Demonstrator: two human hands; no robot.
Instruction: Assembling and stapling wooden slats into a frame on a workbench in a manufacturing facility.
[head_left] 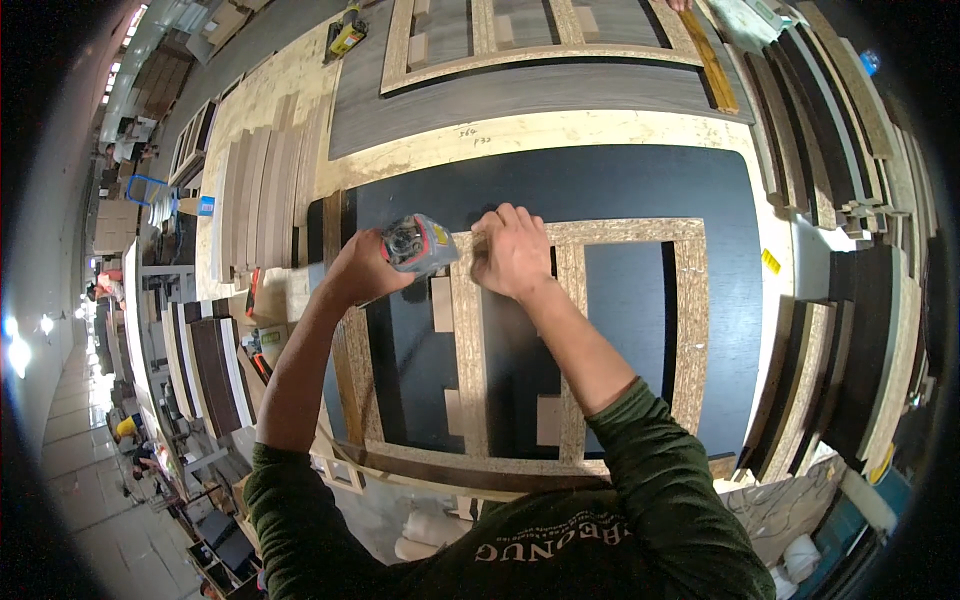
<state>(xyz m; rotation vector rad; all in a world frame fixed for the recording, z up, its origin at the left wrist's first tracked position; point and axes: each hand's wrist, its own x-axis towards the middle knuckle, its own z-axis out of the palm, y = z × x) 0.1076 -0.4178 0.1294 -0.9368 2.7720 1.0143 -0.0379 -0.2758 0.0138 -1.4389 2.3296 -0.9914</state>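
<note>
here left hand [358, 270] grips one nailer [420, 243]; right hand [512, 252] presses one chipboard frame [690, 320].

left hand [362, 268] gripping, right hand [512, 252] pressing flat

— What is the person wearing?
— A dark green long-sleeved top. Both sleeves are pushed up near the elbows, leaving the forearms bare.
— Any markings on it?
— Pale lettering runs across the chest, at the near edge of the view.
— Gloves, a watch?
— None; the left hand [362, 268] and right hand [512, 252] are bare.
</note>
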